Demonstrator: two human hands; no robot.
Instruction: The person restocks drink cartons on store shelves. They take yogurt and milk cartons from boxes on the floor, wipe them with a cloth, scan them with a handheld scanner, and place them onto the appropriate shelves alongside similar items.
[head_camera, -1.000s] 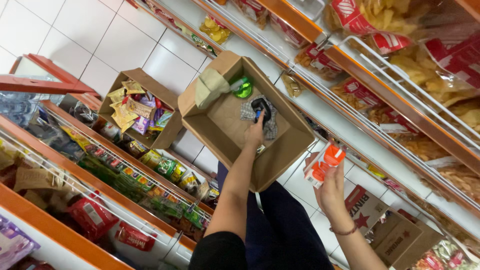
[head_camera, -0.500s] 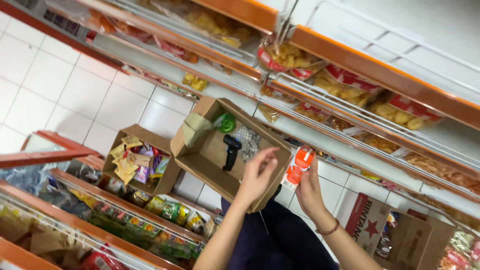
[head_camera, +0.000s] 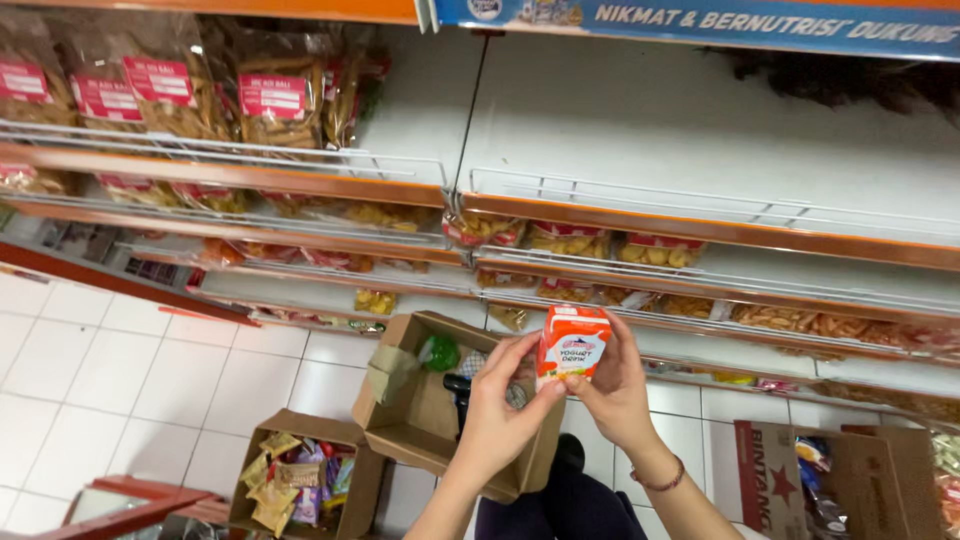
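Both hands meet just below the middle of the view, around a small orange-and-white drink carton (head_camera: 572, 345) held upright in front of the shelves. The left hand (head_camera: 497, 420) comes up from about six o'clock, its grip partly closed, thumb and fingertips pinching the carton's lower left edge. The right hand (head_camera: 612, 388), a thin bracelet (head_camera: 662, 480) at its wrist, wraps the carton's right side and back, fingers curled snugly round it. Directly beneath, toward seven o'clock, an open cardboard box (head_camera: 420, 425) rests against the person's lap, with a green object (head_camera: 440, 352) and a dark handheld device (head_camera: 458, 392) inside. At eight o'clock on the white tiled floor (head_camera: 120, 370) stands a second box (head_camera: 300, 485) stuffed with snack packets; at four o'clock is a third, printed carton (head_camera: 770, 465). Above, at twelve o'clock, runs a bare white shelf (head_camera: 700, 150) with a wire rail, while bagged snacks (head_camera: 170, 95) fill the shelf at ten o'clock. It looks like the carton is being turned and checked, face toward the camera, before being set somewhere; doing so would seem to call for one hand to let go and the other to keep it level.
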